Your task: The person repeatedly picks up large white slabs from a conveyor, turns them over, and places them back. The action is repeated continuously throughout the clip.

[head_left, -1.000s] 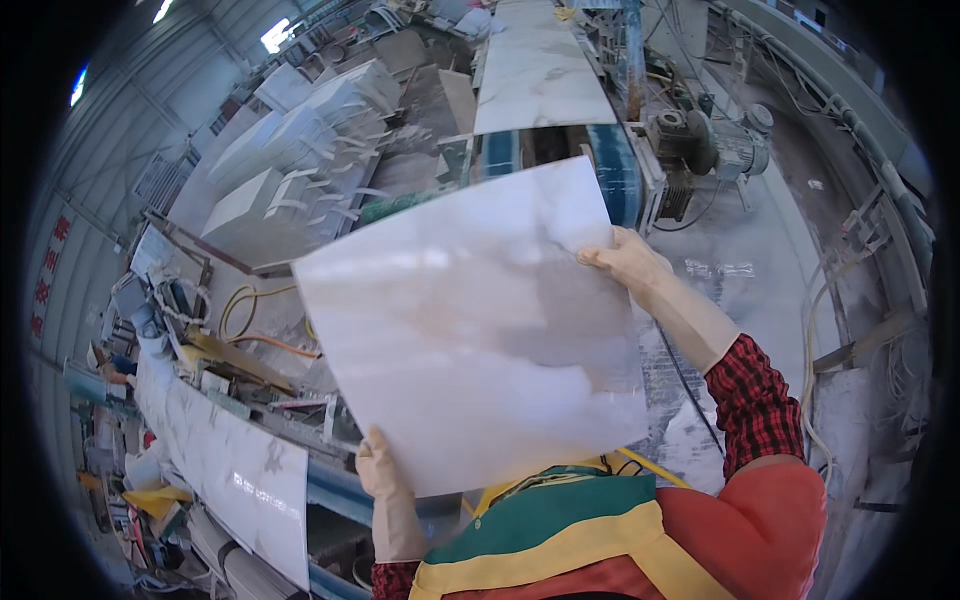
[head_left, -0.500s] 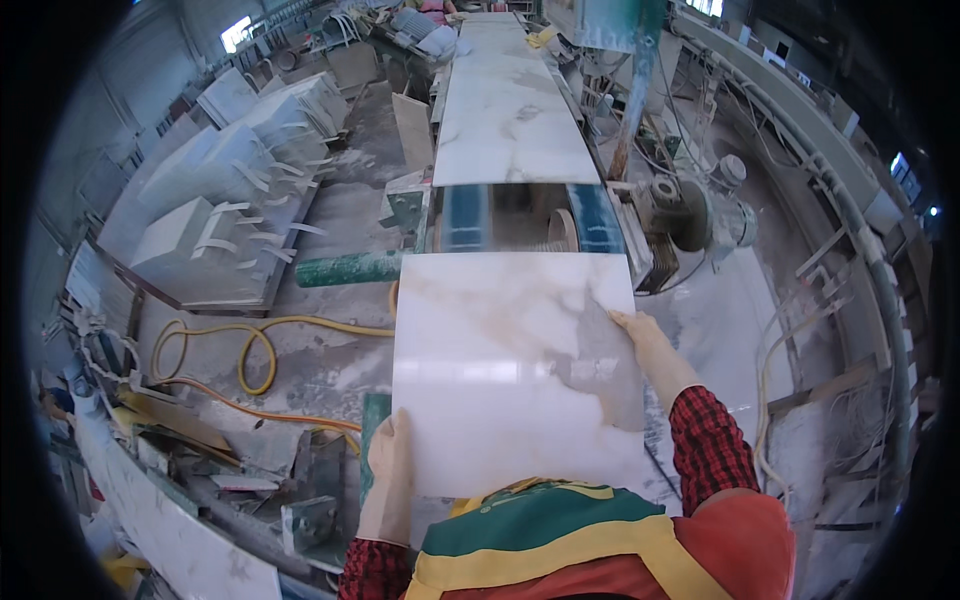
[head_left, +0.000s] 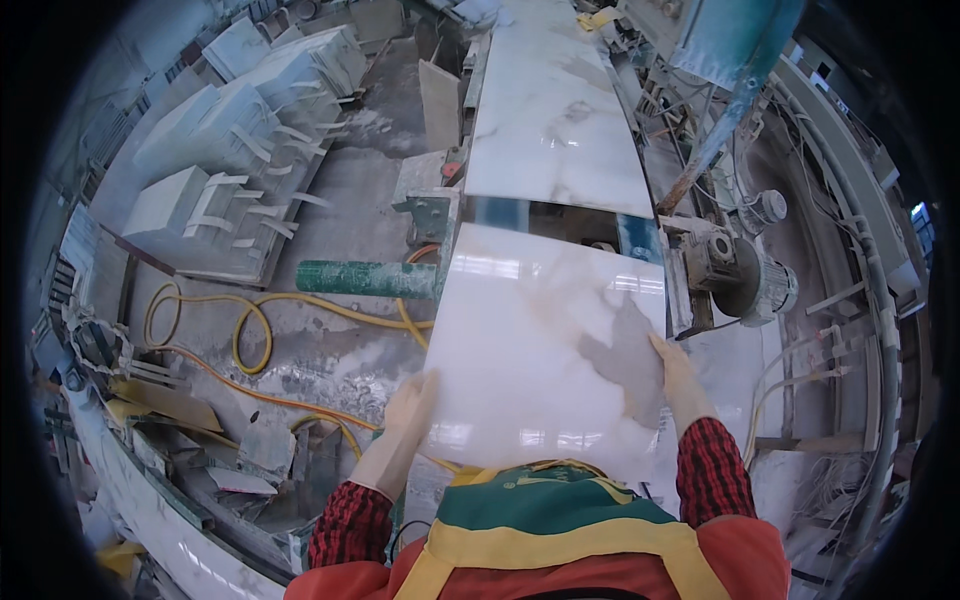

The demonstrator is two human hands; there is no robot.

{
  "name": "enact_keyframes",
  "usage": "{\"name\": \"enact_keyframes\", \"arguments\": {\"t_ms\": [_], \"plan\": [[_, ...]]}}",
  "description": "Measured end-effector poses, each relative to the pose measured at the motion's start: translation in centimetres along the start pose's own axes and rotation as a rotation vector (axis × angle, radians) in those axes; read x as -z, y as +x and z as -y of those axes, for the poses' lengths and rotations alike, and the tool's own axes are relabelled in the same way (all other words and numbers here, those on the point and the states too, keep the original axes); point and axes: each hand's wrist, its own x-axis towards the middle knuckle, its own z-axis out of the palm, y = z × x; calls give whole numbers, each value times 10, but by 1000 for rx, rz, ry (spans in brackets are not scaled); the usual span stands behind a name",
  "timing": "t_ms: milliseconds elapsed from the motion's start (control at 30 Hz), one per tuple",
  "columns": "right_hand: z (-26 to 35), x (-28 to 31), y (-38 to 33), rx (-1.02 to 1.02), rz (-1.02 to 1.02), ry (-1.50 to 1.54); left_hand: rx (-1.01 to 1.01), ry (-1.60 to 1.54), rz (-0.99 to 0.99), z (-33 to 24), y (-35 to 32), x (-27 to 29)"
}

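Observation:
A polished white stone slab (head_left: 520,350) with beige and grey veining lies in front of my body, slightly turned. My left hand (head_left: 410,405), in a pale glove, grips its left edge; the fingers are mostly hidden at the rim. On the opposite edge my right hand (head_left: 682,380), gloved too, is closed with its fingertips over the top face next to a grey patch. Past the slab's far edge a narrow gap shows a blue conveyor belt (head_left: 640,238). Beyond that gap a second white slab (head_left: 560,120) lies on the line.
A motor (head_left: 765,285) juts out right of the line. To the left are a green roller (head_left: 365,278), a looped yellow hose (head_left: 250,345) and strapped stacks of slabs (head_left: 165,215). Broken stone pieces (head_left: 268,445) lie at lower left.
The near slab has moved forward and turned a little, so the gap to the far slab is narrower. Both hands have moved with it, and my view has shifted.

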Motion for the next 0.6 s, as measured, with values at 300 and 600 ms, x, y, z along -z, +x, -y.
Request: {"name": "enact_keyframes", "arguments": {"t_ms": [300,600], "plan": [[-105,71,-56,349,92,-895,86,10,-18,-42,30,-11],[-96,74,-18,529,191,-1658,87,6,-42,-61,40,-13]]}}
